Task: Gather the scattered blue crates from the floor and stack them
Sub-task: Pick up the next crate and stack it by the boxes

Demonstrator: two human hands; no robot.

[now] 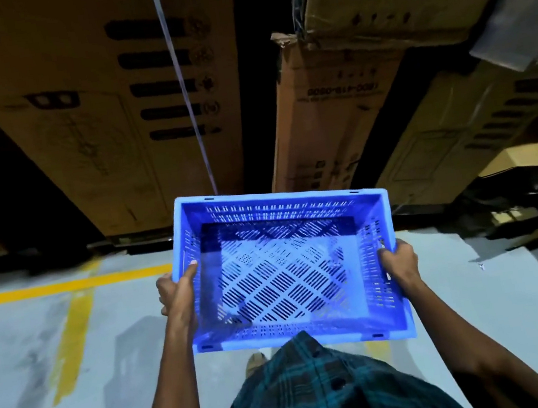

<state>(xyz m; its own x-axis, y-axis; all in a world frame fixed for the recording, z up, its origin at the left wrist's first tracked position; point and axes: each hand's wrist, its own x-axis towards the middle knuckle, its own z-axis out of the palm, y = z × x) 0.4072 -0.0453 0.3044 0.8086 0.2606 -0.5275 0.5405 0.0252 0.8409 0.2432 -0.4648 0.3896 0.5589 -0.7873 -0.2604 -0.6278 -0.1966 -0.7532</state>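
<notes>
**Blue crate held in both hands above the floor**

The left hand [178, 294] grips the left wall of the blue crate [287, 270], its thumb [190, 271] laid over the rim and pointing inward, the other fingers wrapped around the outside and mostly hidden. The right hand [400, 263] clasps the right wall the same way, thumb on the inner face, fingers curled behind the slotted side. Both arms reach forward from the bottom of the view. The crate is empty, open side up, roughly level, held in front of the person's checked shirt [321, 390] and clear of the grey floor [76, 369]. Its perforated bottom shows the floor through the slots. A yellow painted line [65, 286] runs across the floor to the left. Tall cardboard boxes [108, 105] stand just ahead, beyond the crate's far edge.
</notes>
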